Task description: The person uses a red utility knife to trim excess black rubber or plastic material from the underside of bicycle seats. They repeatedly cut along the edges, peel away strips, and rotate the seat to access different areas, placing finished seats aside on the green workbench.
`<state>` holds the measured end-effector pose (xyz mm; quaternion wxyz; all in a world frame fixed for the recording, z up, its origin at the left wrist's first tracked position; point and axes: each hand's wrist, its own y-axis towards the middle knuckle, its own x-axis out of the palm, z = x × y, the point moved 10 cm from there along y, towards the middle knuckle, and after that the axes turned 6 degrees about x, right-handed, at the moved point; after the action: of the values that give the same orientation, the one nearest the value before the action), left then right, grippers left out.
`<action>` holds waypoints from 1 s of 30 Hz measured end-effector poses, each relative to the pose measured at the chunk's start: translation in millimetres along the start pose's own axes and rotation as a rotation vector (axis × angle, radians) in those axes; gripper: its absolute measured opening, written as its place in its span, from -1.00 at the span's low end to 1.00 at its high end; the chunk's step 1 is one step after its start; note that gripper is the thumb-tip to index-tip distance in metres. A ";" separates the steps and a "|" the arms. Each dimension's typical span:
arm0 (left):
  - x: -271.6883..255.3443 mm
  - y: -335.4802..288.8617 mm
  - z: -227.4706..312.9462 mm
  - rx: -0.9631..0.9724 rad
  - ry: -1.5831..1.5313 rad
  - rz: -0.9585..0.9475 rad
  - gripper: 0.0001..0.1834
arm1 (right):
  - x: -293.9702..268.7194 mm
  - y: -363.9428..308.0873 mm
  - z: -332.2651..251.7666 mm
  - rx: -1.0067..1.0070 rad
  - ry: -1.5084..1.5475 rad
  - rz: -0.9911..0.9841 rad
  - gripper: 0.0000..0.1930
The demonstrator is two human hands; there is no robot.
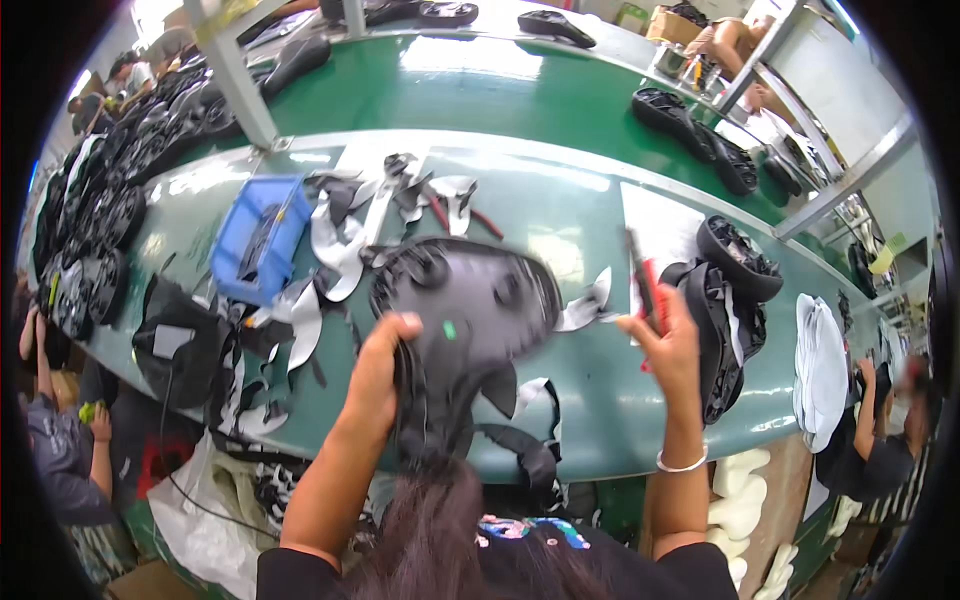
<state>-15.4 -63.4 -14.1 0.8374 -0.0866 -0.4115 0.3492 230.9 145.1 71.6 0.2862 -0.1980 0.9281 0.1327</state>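
My left hand [378, 365] grips a black bicycle saddle [470, 310] by its side near the nose, thumb on top. The saddle's underside faces up, blurred by motion, with a small green mark on it. My right hand [668, 345], wearing a white bracelet, is closed around a red-handled tool [652, 295] with a long dark end. The tool is held upright, apart from the saddle and to its right; its exact kind is too smeared to tell. A strip of scrap [590, 302] lies on the bench between the saddle and my right hand.
Grey and white scraps [335, 245] litter the green bench [570, 420] beside a blue bin [262, 235] and a black bag [180, 340]. More saddles [712, 330] stand right; others pile up far left. A metal post [230, 75] rises at the back. People work on both sides.
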 end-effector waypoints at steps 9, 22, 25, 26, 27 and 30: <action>185.9 27.9 -82.7 0.277 1.297 -1.314 -0.68 | -31.0 96.7 30.7 0.074 0.353 0.237 -0.71; 163.0 126.7 -59.6 0.484 0.943 -0.631 -0.82 | 20.4 454.9 153.5 0.264 0.659 0.280 -0.43; 168.8 124.5 -62.1 0.520 0.895 -0.700 -0.84 | 15.6 471.5 169.4 0.154 0.481 0.429 -0.58; 168.6 125.8 -65.3 0.488 0.898 -0.705 -0.83 | 6.9 467.0 176.6 0.087 0.403 0.510 -0.59; 167.1 128.2 -63.6 0.463 0.913 -0.691 -0.82 | 19.2 459.6 172.0 0.089 0.524 0.481 -0.61; 156.7 135.7 -66.6 0.363 0.913 -0.647 -0.82 | 48.1 400.9 146.5 0.128 0.776 0.361 -0.69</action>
<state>30.3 149.4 -17.3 0.9953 0.0462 0.0517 0.0682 86.8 539.1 -20.5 -0.1001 -0.0497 0.9930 0.0385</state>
